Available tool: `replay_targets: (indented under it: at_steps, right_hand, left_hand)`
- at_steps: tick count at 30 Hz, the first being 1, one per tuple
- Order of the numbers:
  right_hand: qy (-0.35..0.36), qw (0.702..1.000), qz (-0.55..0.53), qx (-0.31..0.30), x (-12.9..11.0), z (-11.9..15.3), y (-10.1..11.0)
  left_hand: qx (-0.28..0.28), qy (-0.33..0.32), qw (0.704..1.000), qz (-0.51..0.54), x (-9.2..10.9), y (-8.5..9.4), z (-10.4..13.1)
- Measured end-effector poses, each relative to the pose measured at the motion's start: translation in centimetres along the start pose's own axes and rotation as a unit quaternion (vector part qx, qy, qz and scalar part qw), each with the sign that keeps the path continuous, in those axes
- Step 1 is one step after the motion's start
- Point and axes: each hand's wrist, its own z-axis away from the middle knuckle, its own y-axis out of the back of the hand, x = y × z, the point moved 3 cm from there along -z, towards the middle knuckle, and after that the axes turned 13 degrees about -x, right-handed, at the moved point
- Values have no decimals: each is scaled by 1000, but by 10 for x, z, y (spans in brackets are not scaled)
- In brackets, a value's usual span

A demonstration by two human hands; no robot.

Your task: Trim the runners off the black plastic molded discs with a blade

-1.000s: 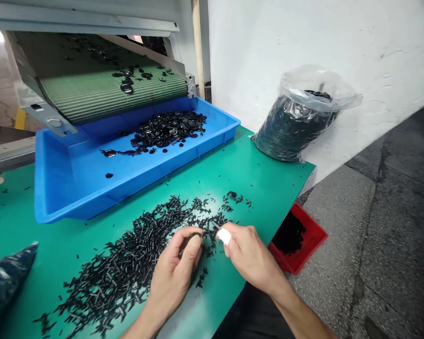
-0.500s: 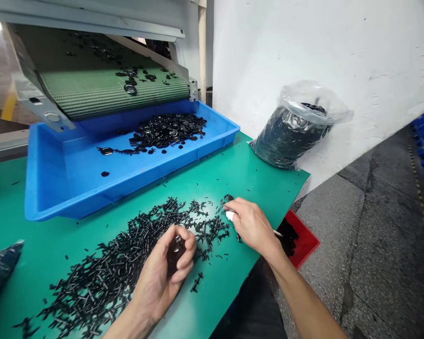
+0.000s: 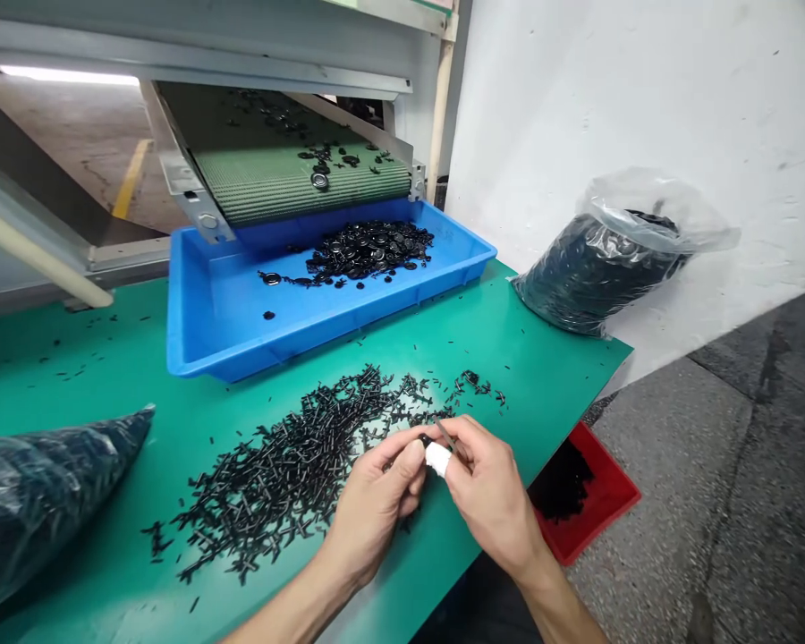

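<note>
My left hand (image 3: 382, 492) is closed, pinching a small black part (image 3: 425, 440) between thumb and index finger. My right hand (image 3: 487, 487) meets it there, fingers wrapped round a thin tool (image 3: 446, 436) whose tip is near the part. White wrapping (image 3: 437, 459) covers one fingertip of the right hand. Whether more parts lie inside the left palm is hidden. To the left and beyond the hands, a heap of small black stick-like pieces (image 3: 295, 465) spreads over the green tabletop (image 3: 241, 407).
A blue tray (image 3: 322, 335) with black round parts (image 3: 376, 249) stands below a green conveyor belt (image 3: 275, 183). Filled plastic bags stand at the back right (image 3: 577, 268) and lie at the left (image 3: 46, 501). A red bin (image 3: 604, 496) sits below the table's right edge.
The view has shifted left. My right hand has come from the scattered pieces to meet my left hand, and a small black part now shows at the left fingertips.
</note>
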Motion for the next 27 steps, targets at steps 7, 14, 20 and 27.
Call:
replay_targets:
  at_steps: [7,14,20,27]
  right_hand:
    - [78,974,212,19,-3,21,6]
    - [87,954,286,22,-4,28,1]
    - [76,952,296,30,-6,25,-6]
    - [-5,973,226,-50,-3,17,-5]
  left_hand:
    - [-13,-3,998,-53,4,-1,0]
    - [24,-16,999,-40,-1,6,1]
    - [41,-9,993,-115,1,7,2]
    - [53,-84,941,-324,20,1,7]
